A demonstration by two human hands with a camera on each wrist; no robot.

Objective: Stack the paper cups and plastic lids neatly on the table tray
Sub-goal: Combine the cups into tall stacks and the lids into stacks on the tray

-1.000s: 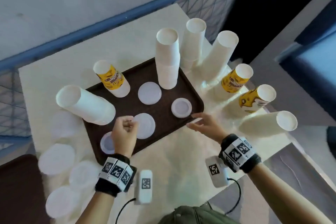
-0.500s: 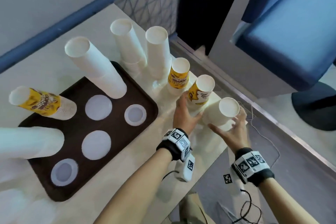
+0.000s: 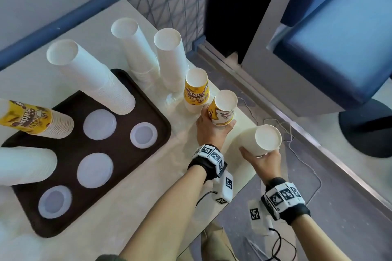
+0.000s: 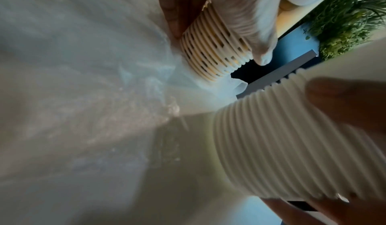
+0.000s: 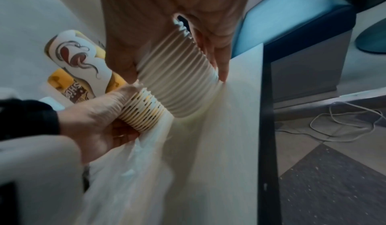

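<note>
Brown plastic tray (image 3: 161, 116) on the desk (image 3: 118, 207) carries three cup stacks and four lids. Left hand (image 3: 209, 131) grips a yellow printed cup stack (image 3: 222, 110); right hand (image 3: 264, 162) grips a white stack (image 3: 262, 140), both off-tray.

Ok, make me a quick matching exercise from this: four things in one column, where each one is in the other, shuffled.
Things:
1. plain white cup stack
2. yellow swirl-print cup stack
3. ringed lid
4. tallest white cup stack

Places:
A. flat on the brown tray, nearest the hands
B. in the right hand
C. standing on the tray's far end
D. in the left hand

Pairs: 1-B, 2-D, 3-A, 4-C
</note>
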